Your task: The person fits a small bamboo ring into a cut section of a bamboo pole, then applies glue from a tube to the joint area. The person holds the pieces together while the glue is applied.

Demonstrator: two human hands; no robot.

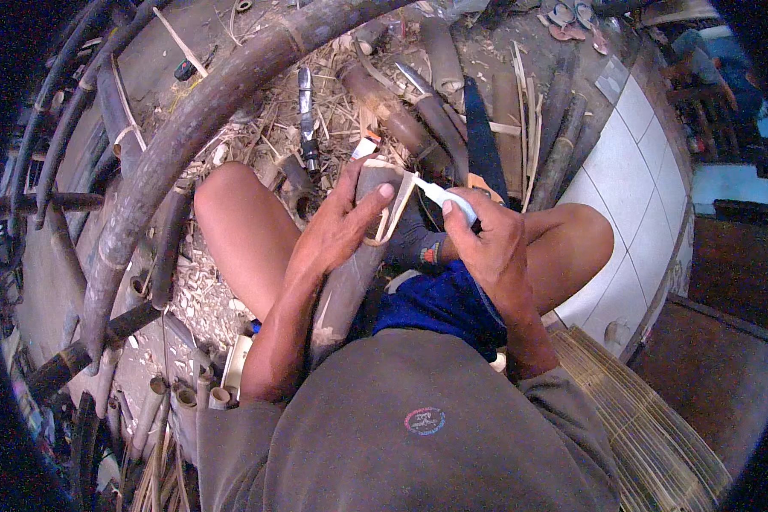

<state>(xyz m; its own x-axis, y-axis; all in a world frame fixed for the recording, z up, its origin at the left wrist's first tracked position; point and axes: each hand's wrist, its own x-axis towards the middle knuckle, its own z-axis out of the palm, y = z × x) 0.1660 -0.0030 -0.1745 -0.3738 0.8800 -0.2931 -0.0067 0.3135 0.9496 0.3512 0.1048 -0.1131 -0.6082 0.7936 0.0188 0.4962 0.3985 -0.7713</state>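
My left hand (331, 224) is closed around a short dark bamboo piece (375, 177) with pale cut edges and a thin looped strip at its side. In my right hand (497, 243) is a small white squeeze bottle (442, 198), pinched between thumb and fingers. Its narrow nozzle points left at the bamboo piece's upper right edge; whether they touch I cannot tell. Just beyond my left fingers shows a white object with an orange end (367, 145), partly hidden. A thick bamboo tube (347, 294) slants up from my lap below the left hand.
A saw (480, 128), a knife blade (414, 78) and a black-and-silver tool (306, 119) lie among shavings ahead. A long curved bamboo pole (188, 128) arches across the left. White tiles (627, 196) and a slatted bamboo mat (640, 427) are at right. Another person (710, 72) sits far right.
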